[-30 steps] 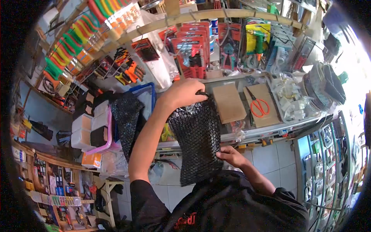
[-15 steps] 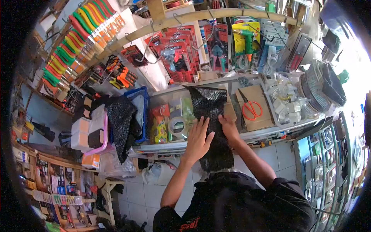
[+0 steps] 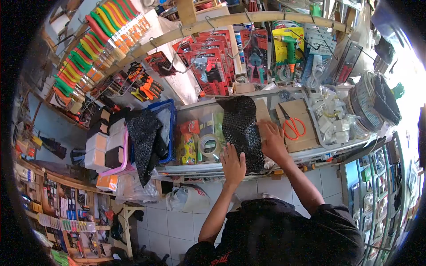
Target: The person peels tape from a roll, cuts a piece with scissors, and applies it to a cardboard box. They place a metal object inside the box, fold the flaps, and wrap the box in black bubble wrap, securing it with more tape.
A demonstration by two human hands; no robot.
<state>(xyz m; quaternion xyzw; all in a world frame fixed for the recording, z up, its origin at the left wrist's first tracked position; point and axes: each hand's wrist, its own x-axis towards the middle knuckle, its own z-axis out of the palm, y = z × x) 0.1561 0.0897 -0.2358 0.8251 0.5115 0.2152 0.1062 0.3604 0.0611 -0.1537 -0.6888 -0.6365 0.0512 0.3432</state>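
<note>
A sheet of black bubble wrap [image 3: 239,128] lies across the glass counter, its near end by the front edge. My left hand [image 3: 233,166] rests on its lower left side, fingers stretched out and apart. At the wrap's right edge is my right hand [image 3: 273,142], fingers extended and a little blurred; I see nothing held in it. Left of the wrap lies a roll of clear tape [image 3: 209,145]. Orange-handled scissors [image 3: 293,127] rest on a piece of cardboard [image 3: 306,144] to the right.
A blue basket [image 3: 171,133] with more black bubble wrap [image 3: 144,137] and a pink tray [image 3: 124,166] of boxes stand at left. A tray of small white parts [image 3: 330,124] is at right. Carded tools [image 3: 206,66] hang behind the counter [image 3: 199,167].
The bubble wrap has shifted away from my body, its near end now at the counter edge. My left hand has moved down and right along it; my right hand has moved right.
</note>
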